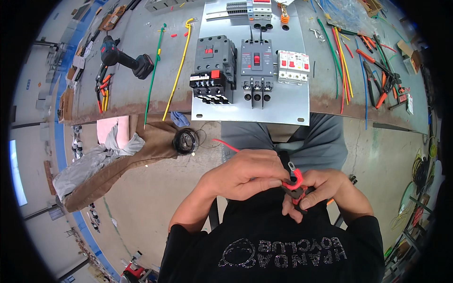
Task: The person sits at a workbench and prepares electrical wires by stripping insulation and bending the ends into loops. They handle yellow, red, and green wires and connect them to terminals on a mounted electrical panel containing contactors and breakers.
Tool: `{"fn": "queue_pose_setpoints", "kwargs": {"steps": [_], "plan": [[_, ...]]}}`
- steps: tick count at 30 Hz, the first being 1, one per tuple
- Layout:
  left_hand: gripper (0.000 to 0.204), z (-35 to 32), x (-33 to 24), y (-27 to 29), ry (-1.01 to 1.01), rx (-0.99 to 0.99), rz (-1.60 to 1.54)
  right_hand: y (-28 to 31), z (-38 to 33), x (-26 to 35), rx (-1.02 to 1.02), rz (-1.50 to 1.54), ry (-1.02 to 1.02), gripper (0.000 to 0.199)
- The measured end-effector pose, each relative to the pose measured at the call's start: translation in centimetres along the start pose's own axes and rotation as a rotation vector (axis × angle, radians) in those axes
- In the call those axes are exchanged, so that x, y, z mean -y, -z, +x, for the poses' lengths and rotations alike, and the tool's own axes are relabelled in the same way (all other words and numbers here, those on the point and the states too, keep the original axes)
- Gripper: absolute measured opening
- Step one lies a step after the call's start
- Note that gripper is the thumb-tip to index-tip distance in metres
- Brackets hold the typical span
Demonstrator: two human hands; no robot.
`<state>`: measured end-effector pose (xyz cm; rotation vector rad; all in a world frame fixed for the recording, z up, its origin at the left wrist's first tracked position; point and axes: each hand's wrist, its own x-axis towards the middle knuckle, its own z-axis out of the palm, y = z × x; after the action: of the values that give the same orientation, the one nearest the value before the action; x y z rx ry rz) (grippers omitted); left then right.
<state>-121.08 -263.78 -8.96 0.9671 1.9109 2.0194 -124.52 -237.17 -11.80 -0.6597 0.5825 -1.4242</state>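
Observation:
Close to my chest, my left hand [250, 175] is closed, pinching a red wire [298, 180] between thumb and fingers. One end of the wire trails out past the knuckles; the other bends round and carries a metal lug [292, 167]. My right hand [325, 187] is closed around a small hand tool with dark jaws and red handles [297, 200], which looks like pliers. The tool's jaws are right at the red wire, beside my left thumb. Fingers partly hide the tool, so whether the jaws grip the wire is unclear.
A metal mounting plate [278, 111] on the bench bears a contactor [212, 56], a circuit breaker [256, 59] and small breakers [293, 66]. A cordless drill [122, 59] and long green and yellow wires lie left. Cutters [388, 82] and coloured wires lie right. A black wire coil [185, 141] sits lower left.

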Motion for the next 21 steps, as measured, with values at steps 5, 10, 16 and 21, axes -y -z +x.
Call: {"fn": "queue_pose_setpoints", "kwargs": {"steps": [5, 10, 16, 21], "plan": [[0.035, 0.5, -1.2, -0.3, -0.05, -0.018, 0.122, -1.3, 0.1, -1.5, -0.145, -0.125, 0.008, 0.025], [0.035, -0.6, -1.2, -1.1, -0.003, -0.049, 0.258, -3.2, 0.5, -0.3, -0.308, -0.408, 0.033, 0.02], [0.031, -0.8, -2.5, -1.9, 0.182, -0.148, 0.368, -3.9, 1.0, 0.5, -0.618, -0.723, 0.093, 0.026], [0.024, -0.9, -2.4, -3.3, 0.271, -0.279, 0.432, -2.9, 1.0, 0.2, -0.758, -0.952, 0.024, 0.03]]}}
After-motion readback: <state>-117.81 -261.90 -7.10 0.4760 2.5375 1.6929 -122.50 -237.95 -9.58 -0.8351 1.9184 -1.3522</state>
